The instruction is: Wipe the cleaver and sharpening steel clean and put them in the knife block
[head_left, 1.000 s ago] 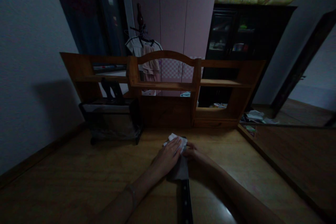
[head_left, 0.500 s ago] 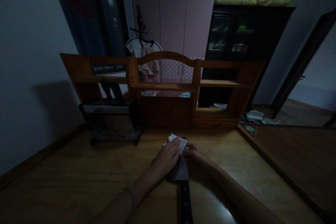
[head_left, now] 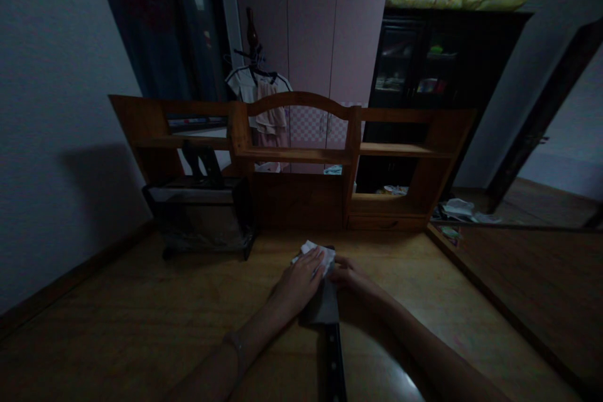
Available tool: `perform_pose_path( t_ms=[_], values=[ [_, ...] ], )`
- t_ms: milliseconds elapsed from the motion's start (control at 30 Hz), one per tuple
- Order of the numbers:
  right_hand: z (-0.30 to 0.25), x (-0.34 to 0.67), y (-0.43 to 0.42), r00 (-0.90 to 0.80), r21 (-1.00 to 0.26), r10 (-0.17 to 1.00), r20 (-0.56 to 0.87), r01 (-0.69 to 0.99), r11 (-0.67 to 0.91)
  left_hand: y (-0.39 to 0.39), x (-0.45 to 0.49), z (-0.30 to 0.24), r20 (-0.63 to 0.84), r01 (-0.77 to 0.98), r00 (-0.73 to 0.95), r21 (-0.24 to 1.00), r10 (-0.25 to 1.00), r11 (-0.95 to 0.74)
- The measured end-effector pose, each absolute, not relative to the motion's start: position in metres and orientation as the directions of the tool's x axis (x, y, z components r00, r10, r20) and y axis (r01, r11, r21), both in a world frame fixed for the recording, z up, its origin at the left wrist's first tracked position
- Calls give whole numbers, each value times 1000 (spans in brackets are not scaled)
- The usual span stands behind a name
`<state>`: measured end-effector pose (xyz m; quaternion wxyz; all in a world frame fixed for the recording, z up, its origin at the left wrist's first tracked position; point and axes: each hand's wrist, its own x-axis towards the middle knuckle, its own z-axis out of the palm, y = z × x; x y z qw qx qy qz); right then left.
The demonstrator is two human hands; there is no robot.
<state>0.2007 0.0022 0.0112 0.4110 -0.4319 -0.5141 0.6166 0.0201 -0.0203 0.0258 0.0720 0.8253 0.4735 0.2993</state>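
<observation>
A cleaver lies on the wooden desk point(head_left: 141, 320), its grey blade point(head_left: 325, 308) pointing away from me and its black handle point(head_left: 333, 364) toward me. A crumpled white tissue point(head_left: 313, 250) sits on the far end of the blade. My left hand point(head_left: 296, 286) lies flat on the tissue and the blade, fingers stretched forward. My right hand point(head_left: 351, 276) is at the blade's right edge, its fingers curled against the far corner of the blade.
A wooden shelf unit point(head_left: 301, 157) stands across the back of the desk. A black wire rack point(head_left: 202, 217) with a dark knife block sits at the back left. A grey wall runs along the left. Papers point(head_left: 459, 207) lie at the back right.
</observation>
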Motion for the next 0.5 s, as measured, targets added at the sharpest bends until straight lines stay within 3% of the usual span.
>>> perform_pose_path(
  t_ms=[167,300,400,500],
  values=[
    [12,200,-1,-303,-990,949,-80,-87,-111,-17,18,21,415,774,254,454,874,-441],
    [16,198,-2,-330,-987,939,-97,-89,-133,-18,19,27,498,719,173,526,850,-455],
    [16,197,1,-347,-987,932,-108,-71,-141,-23,23,36,548,643,206,549,811,-535],
    [14,197,3,-312,-989,944,-104,-63,-130,-27,26,37,502,634,320,516,803,-575]
  ],
)
